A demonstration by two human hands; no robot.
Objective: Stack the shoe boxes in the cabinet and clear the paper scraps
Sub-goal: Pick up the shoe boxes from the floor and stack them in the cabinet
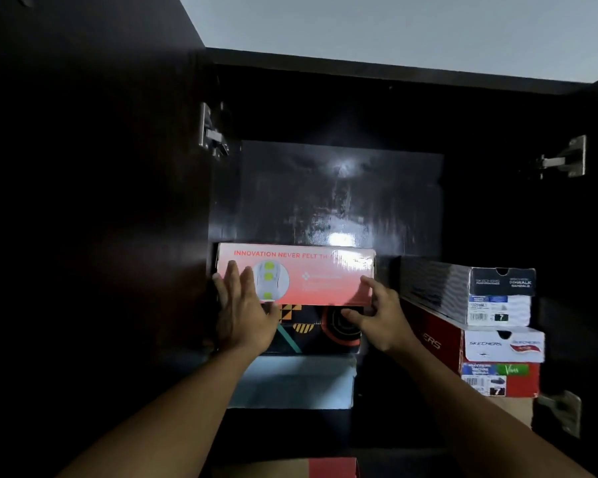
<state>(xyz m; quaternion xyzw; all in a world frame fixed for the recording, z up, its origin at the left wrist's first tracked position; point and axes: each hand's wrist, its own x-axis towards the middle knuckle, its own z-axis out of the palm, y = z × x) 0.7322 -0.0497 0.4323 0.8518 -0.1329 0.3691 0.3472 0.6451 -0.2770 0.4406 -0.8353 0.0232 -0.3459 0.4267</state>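
Dark cabinet (342, 108) walls and open doors frame two stacks of shoe boxes. Right of the right hand (382, 315) a second stack (497, 332) looks finished. Between both hands the pink box (296, 274) tops the left stack, seemingly almost seated; no paper scraps show. The left hand (244, 312) lies spread flat on its front, while the right hand's loosely curled fingers pinch its lower corner.
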